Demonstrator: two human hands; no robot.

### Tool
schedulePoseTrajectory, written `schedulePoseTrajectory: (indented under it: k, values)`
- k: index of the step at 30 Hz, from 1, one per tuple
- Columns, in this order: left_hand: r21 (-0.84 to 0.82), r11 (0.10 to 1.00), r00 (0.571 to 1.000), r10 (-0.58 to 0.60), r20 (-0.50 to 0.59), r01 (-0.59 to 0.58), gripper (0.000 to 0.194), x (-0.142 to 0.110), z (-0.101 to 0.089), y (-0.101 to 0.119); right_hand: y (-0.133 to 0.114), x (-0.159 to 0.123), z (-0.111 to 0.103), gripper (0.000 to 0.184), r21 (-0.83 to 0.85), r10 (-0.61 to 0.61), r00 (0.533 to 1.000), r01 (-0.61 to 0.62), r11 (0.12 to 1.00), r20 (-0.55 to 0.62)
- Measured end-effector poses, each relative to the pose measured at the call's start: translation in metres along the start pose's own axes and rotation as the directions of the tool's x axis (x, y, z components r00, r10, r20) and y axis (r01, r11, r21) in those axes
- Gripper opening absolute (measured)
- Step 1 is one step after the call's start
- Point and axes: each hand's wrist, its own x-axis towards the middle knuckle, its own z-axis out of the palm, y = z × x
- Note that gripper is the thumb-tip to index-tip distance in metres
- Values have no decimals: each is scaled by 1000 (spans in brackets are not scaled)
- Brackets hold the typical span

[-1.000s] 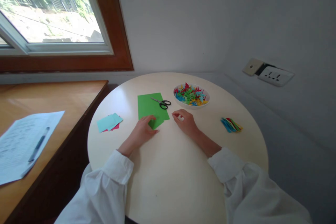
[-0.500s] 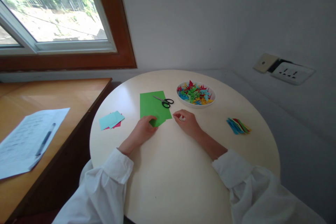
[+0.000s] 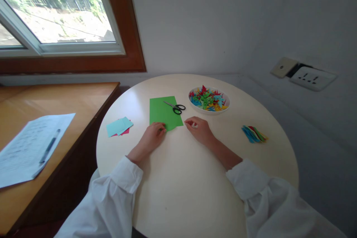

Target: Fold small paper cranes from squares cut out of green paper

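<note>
My left hand (image 3: 154, 136) is closed at the near edge of the green paper (image 3: 162, 111), thumb and fingers pinching a green piece there. I cannot tell whether this piece is separate from the sheet. Just off the sheet's near right corner, my right hand (image 3: 200, 129) rests with thumb and forefinger tips together; anything between them is too small to make out. Scissors (image 3: 176, 108) with black handles lie across the sheet's right side, their blades pointing left.
A white bowl (image 3: 209, 112) of small folded coloured papers stands at the back right. Coloured paper strips (image 3: 254, 134) lie at the right, light blue and red paper pieces (image 3: 119, 126) at the left. Beside the round table, a wooden desk (image 3: 83, 98) carries written sheets (image 3: 30, 148) and a pen (image 3: 50, 145).
My left hand's fingers have closed in on the green piece, whose near corner now shows less. My right hand has hardly moved. The view has shifted slightly.
</note>
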Motion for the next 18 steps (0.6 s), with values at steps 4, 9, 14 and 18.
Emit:
schedulePoseTrajectory:
  k: [4, 9, 14, 18]
  values:
    - [-69, 998, 997, -17, -81, 11, 18, -1, 0, 1, -1, -1, 1, 11, 18, -44, 999, 44, 999, -8]
    - [-220, 974, 984, 9, -179, -49, 17, 0, -4, 10, -2, -2, 2, 37, 18, -147, 989, 146, 989, 21]
    - [-338, 938, 983, -123, -133, 72, 19, 0, -6, 18, -7, -4, 3, 28, 71, -152, 988, 152, 986, 0]
    - [-429, 896, 981, -171, -88, 117, 20, 1, -5, 20, -17, -7, 2, 9, 201, -72, 997, 64, 977, 33]
